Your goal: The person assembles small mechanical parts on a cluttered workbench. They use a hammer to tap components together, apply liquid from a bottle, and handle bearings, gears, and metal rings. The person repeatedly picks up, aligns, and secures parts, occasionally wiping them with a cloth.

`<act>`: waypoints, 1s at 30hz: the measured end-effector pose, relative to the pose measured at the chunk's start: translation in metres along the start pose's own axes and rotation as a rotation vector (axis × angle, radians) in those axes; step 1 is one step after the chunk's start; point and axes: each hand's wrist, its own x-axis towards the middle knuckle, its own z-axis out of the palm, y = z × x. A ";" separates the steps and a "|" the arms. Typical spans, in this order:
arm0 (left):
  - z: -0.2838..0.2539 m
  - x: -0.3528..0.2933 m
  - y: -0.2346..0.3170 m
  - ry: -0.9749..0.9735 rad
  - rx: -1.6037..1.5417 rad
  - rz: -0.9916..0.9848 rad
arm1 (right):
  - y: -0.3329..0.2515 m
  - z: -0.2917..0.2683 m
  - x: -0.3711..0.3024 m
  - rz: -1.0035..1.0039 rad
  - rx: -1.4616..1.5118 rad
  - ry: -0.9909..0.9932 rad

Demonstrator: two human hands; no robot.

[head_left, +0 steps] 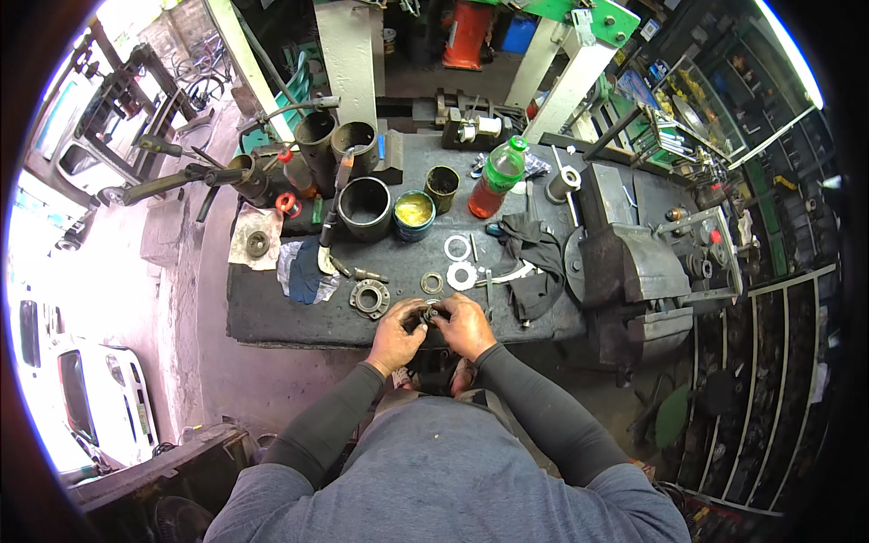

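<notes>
Both hands meet at the front edge of the dark workbench [272,317]. My left hand [396,338] and my right hand [466,327] have their fingers closed around a small dark metal part [429,314], partly hidden by the fingertips, so its exact kind is unclear. Left of it lies a flanged metal housing [369,300] with a round hole. Just beyond my fingers is a small flat metal ring [432,283]. Two pale rings lie farther on: a notched ring [461,276] and a plain ring [458,236].
Metal cylinders [365,210], a tub of yellow grease [415,210] and a green-tinted bottle of red liquid [496,177] stand toward the back. A dark cloth [534,271] lies right, beside a large bench vise [634,262]. Hammers [172,185] jut out at left.
</notes>
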 end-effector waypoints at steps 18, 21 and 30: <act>0.013 0.008 0.026 0.125 0.161 -0.070 | 0.019 0.008 0.001 -0.028 0.027 0.028; 0.012 0.012 0.030 0.111 0.245 -0.041 | 0.018 0.000 0.001 -0.025 0.060 -0.003; 0.021 0.021 0.051 0.129 0.482 -0.004 | 0.042 -0.002 0.006 -0.205 0.242 -0.012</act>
